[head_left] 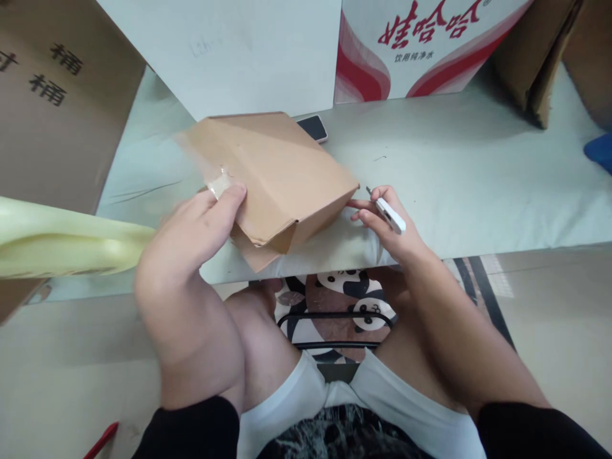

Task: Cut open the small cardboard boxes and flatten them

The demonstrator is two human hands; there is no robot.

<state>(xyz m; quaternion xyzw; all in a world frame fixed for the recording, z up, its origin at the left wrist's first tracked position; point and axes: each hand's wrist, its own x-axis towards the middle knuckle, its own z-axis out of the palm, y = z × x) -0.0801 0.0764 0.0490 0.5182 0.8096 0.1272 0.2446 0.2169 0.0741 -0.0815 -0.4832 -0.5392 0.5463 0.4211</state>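
Note:
A brown cardboard box (pixel 272 172) lies tilted at the near edge of the white table (pixel 468 185), one flap hanging down at its front. My left hand (pixel 205 220) presses on the box's left side, thumb on top beside a strip of clear tape (pixel 217 182). To the right of the box, my right hand (pixel 387 220) is closed on a small white utility knife (pixel 389 215). The knife's metal tip points up and left, and my fingertips touch the box's right corner.
A dark phone (pixel 313 127) lies behind the box. A red-and-white printed carton (pixel 421 44), a white board (pixel 229 51) and brown cartons (pixel 52 95) stand along the back and left. Pale yellow foam (pixel 62 239) juts in from the left. A blue object (pixel 600 153) sits at the right edge.

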